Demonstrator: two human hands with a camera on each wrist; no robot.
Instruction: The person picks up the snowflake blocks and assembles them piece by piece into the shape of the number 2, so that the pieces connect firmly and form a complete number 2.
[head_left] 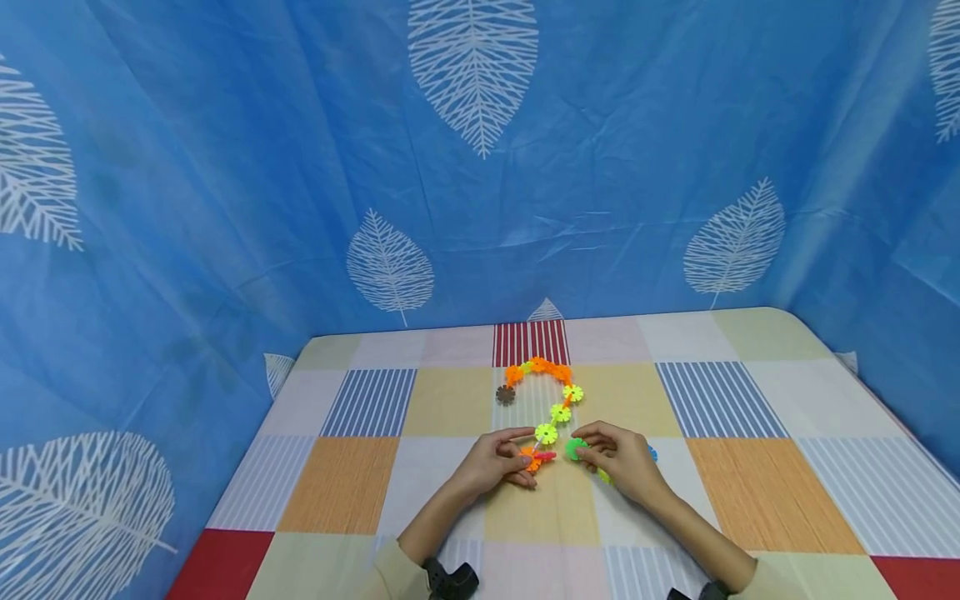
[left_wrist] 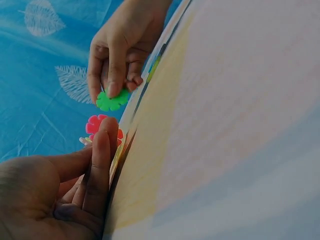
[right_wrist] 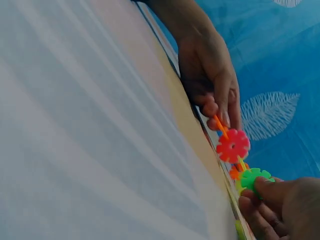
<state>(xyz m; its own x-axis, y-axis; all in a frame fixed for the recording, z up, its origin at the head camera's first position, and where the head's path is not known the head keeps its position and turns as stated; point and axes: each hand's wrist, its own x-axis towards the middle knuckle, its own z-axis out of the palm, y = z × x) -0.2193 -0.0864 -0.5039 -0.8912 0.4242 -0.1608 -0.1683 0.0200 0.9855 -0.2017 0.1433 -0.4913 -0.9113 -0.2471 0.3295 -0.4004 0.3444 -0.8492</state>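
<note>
My left hand [head_left: 495, 461] pinches an orange notched flower disc [head_left: 531, 461] at the near end of a curved chain. A pink disc [right_wrist: 233, 146] is joined to that orange one. From there the chain runs away over the table through yellow-green discs [head_left: 546, 433] and orange discs [head_left: 551, 368] to a brown disc [head_left: 506, 395] at its far end. Between thumb and fingers, my right hand [head_left: 622, 462] holds a green flower disc [left_wrist: 112, 101], which is apart from the pink disc in the left wrist view.
A blue disc [head_left: 652, 452] and a yellow disc [head_left: 604, 476] lie by my right hand, partly hidden behind it. A patchwork cloth [head_left: 540, 508] covers the table. Blue curtains [head_left: 600, 192] with white leaf prints hang behind and at both sides.
</note>
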